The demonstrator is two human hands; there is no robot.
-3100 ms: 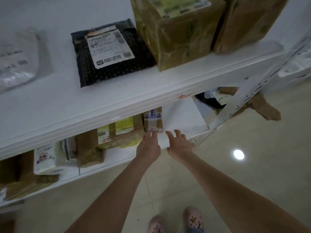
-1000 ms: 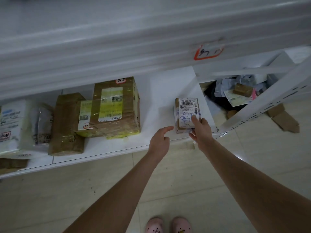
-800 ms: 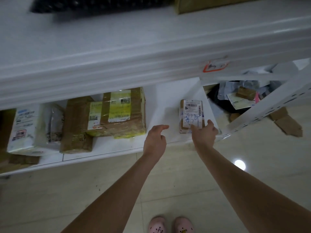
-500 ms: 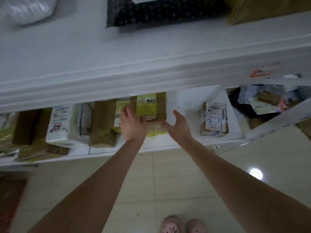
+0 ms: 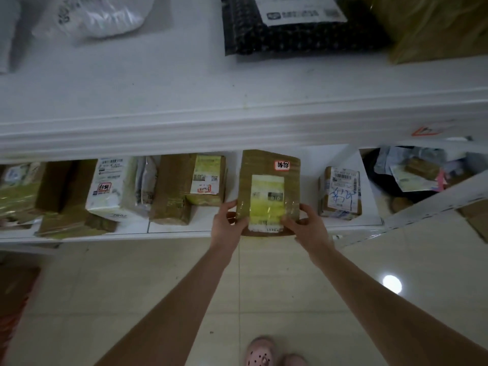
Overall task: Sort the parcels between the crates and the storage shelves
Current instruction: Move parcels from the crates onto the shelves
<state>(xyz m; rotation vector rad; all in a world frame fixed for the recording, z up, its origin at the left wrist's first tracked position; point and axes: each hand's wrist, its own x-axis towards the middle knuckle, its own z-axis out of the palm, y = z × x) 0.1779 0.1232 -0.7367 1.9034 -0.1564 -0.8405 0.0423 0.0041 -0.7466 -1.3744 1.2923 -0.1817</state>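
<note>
- Gripping the taped brown parcel (image 5: pixel 268 191) at its near corners, your left hand (image 5: pixel 229 225) and right hand (image 5: pixel 307 228) clasp it over the lower shelf (image 5: pixel 169 229) front edge.
- Bare shelf flanks it, before the small labelled box (image 5: pixel 340 192).

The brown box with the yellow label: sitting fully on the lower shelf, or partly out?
Partly out. The brown box overhangs the lower shelf front edge, gripped by the left hand and right hand.
</note>
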